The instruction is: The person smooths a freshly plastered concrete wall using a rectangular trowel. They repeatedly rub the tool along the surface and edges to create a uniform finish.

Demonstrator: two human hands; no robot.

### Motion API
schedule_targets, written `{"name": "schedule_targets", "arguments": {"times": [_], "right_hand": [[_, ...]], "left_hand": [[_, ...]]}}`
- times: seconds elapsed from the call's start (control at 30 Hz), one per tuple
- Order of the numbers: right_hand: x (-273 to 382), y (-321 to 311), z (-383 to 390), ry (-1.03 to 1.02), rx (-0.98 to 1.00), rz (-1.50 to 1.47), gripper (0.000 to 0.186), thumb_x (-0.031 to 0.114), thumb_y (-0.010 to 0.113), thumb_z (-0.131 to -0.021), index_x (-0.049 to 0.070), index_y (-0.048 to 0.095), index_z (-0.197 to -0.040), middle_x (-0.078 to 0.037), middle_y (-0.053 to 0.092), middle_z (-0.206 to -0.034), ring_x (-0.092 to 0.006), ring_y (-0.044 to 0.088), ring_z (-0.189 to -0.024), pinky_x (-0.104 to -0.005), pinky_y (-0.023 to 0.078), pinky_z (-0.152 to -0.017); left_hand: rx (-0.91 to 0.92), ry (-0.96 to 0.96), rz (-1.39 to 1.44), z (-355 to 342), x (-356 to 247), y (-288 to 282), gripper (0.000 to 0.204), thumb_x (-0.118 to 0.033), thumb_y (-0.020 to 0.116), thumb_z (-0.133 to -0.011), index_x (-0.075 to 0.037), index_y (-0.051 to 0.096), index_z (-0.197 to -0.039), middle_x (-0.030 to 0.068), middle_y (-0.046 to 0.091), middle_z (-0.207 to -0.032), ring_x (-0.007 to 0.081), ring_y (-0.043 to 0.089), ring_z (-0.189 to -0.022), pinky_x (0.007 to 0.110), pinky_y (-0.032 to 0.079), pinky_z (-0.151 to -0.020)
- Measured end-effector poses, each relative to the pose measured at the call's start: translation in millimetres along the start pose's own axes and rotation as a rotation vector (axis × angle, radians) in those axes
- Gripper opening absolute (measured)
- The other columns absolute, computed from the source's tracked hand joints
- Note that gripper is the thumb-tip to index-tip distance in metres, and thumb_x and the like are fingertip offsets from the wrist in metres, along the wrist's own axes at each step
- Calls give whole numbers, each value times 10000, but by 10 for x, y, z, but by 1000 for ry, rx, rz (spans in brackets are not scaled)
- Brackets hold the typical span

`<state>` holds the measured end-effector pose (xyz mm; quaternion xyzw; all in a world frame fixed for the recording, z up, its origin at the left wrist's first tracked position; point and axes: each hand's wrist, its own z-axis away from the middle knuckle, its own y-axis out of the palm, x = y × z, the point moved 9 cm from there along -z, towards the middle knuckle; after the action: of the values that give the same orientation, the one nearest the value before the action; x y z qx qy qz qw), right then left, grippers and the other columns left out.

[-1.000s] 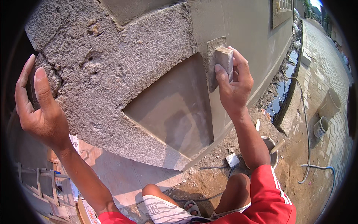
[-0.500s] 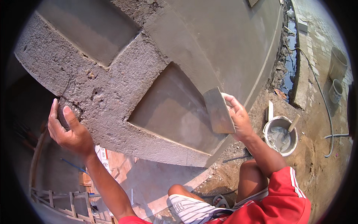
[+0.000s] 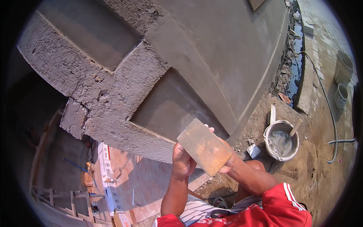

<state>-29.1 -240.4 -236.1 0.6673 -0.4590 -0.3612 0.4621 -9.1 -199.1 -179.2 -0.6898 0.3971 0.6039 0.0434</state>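
A small rectangular board (image 3: 205,146), brown with an orange-tinged lower end, is tilted in front of my chest. My right hand (image 3: 229,163) grips it from behind; its fingertips show past the upper right edge, the rest of them hidden. Against the board's left edge, my left hand (image 3: 183,162) is closed, part of its fingers covered by the board. Just beyond both hands is a smooth grey recessed panel (image 3: 170,104) in a plastered wall, framed by a rough concrete rib (image 3: 109,87).
To the right stands a white bucket (image 3: 267,148) of wet grey mortar, a wooden-handled tool (image 3: 296,127) leaning in it. A grey hose (image 3: 324,89) runs past two more buckets (image 3: 343,62) at the far right. Wooden framing (image 3: 72,204) lies lower left, near a long printed carton (image 3: 110,189).
My left hand has left the rib's broken edge and come right to the board. My right hand has drawn the board from the panel's right edge toward me, turning its flat face up.
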Motion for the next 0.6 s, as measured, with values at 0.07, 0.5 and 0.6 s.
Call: {"name": "schedule_targets", "arguments": {"times": [0.07,0.5,0.6], "right_hand": [[-44,-102,-36,24,-36,-43,379,253,548,-967,19,521,-1263,-109,638,-1122,-197,655,-998,-337,577,-823],[681,-1658,-183,-146,-581,673,266,202,553,-965,22,548,-1161,-85,618,-826,-138,590,-667,-245,480,-552],[777,-1650,-178,-152,-573,682,258,207,561,-965,31,550,-1154,-78,624,-806,-130,588,-647,-241,481,-544]], "left_hand": [[-5,-55,27,11,67,-128,550,-283,660,-920,23,456,-1329,202,590,-1201,238,629,-991,386,576,-766],[-366,623,-1030,-903,-699,-52,317,-39,485,-998,52,453,-1301,131,584,-1190,156,557,-1099,301,452,-955],[-386,635,-1059,-962,-723,13,341,-18,459,-998,56,467,-1331,136,574,-1244,169,557,-1135,307,434,-996]]}}
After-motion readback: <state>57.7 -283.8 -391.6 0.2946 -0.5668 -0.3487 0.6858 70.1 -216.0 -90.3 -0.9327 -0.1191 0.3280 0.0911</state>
